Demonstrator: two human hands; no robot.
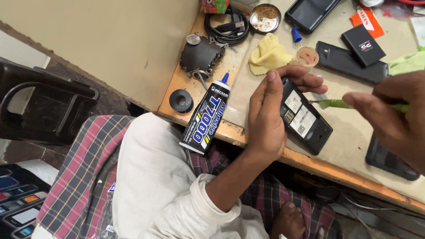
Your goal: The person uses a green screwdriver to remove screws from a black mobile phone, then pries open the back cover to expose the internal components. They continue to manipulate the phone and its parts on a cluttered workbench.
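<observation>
My left hand [268, 110] grips an opened black phone [305, 120] by its left edge, back cover off and white stickers showing inside, resting on the beige mat near the table's front edge. My right hand [393, 117] holds a green-handled tool [338, 104] whose thin metal tip points at the phone's upper inside. A black glue tube with a blue nozzle [207, 117] lies just left of my left hand.
A yellow cloth [268, 55], a small round tape roll [307, 56], a blue cap [295, 35], a metal dish [264, 17], coiled black cable [228, 26], a black round part [180, 100], a dark plate [200, 56] and other black phones [349, 62] lie on the table. Another phone [389, 159] sits under my right hand.
</observation>
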